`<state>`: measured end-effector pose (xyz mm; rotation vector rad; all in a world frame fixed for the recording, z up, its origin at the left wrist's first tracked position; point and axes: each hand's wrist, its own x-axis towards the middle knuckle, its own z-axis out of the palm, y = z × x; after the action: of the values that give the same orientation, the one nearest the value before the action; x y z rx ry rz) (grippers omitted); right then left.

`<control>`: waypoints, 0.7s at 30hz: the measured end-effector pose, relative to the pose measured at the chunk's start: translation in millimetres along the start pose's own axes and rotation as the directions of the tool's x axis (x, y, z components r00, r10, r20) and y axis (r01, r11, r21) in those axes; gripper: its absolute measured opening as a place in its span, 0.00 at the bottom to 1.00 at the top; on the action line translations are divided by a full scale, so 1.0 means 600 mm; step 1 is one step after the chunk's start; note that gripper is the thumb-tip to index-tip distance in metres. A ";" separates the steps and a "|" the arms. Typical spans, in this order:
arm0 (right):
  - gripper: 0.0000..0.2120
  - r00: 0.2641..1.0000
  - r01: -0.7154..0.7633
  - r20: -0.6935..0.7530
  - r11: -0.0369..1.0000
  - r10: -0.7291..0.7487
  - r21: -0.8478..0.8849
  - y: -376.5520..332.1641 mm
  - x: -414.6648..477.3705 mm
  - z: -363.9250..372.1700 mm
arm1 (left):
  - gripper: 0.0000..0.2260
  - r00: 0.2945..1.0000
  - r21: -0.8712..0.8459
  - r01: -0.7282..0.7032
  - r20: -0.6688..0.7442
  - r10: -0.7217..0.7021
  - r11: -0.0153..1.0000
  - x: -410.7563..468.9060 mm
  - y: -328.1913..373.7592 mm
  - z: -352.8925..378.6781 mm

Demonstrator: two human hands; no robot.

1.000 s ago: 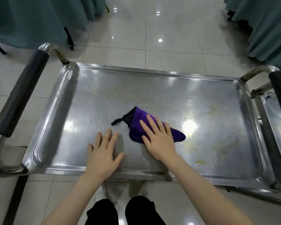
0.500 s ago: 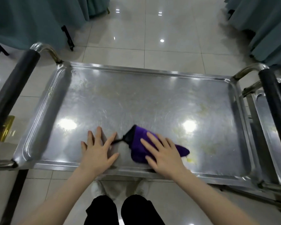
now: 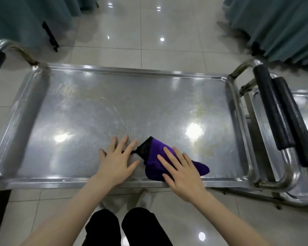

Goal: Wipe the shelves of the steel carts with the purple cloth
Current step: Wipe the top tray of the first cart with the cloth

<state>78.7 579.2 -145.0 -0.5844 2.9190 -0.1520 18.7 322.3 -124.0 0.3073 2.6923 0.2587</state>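
**Wiping the top shelf, cloth at the near rim.** The purple cloth [image 3: 153, 155], bunched and edged with black trim, lies on the top shelf [image 3: 96, 107] of the steel cart, low and just right of centre in the frame, close against the shelf's near rim. We see the right hand [image 3: 181, 173] laid flat on it, fingers straight and slightly spread. It presses the cloth down and does not clasp it. The left hand [image 3: 116, 162] rests palm-down on bare steel just to the left, fingers fanned and holding nothing. Its forefinger lies by the trim's black strap, though we cannot tell whether they touch.

Yellowish residue [image 3: 201, 110] shows right of centre, with a second patch [image 3: 66, 87] toward the upper left of the shelf. A second cart [image 3: 306, 103] stands at the right edge, the two padded handles [image 3: 272, 110] side by side. Teal drapes [image 3: 274, 23] and glossy floor tiles [image 3: 149, 41] fill the top of the frame.

We judge three hazards:

- Because the cloth is only pinned under a flat palm, a brisk stroke could leave it behind.
- So near the rim, a pull toward the body could drag it over the edge onto the floor.
- Bunched as it is, it meets little steel and may smear the residue instead of lifting it.
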 end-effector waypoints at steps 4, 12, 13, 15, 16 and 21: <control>0.28 0.983 -0.179 0.020 0.983 0.180 -0.028 0.063 0.117 -0.036 | 0.36 1.000 0.107 -0.021 0.002 0.021 0.994 0.007 0.005 0.012; 0.28 0.951 -0.308 -0.019 0.951 0.307 -0.013 0.043 0.050 -0.022 | 0.42 1.000 0.064 0.001 0.027 -0.003 0.998 0.028 0.029 -0.006; 0.29 0.958 -0.285 -0.009 0.958 0.285 -0.011 0.032 0.001 -0.011 | 0.41 0.999 0.060 -0.032 -0.005 0.032 0.998 0.033 0.037 -0.011; 0.29 0.967 -0.254 0.008 0.967 0.254 0.008 0.027 -0.064 0.000 | 0.38 0.990 0.070 -0.131 -0.034 0.134 0.989 0.044 0.057 -0.013; 0.29 0.971 -0.238 0.004 0.971 0.238 0.006 0.036 -0.069 -0.001 | 0.38 0.983 0.077 -0.181 -0.004 0.182 0.980 0.050 0.067 -0.012; 0.28 0.932 -0.361 0.026 0.931 0.362 -0.052 0.125 0.068 -0.048 | 0.36 0.934 0.280 -0.338 0.220 0.283 0.898 0.057 0.090 0.005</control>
<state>8.2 634.2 -131.9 -0.0449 2.9393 -0.0274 -1.2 383.3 -127.5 0.8237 2.4931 -0.1077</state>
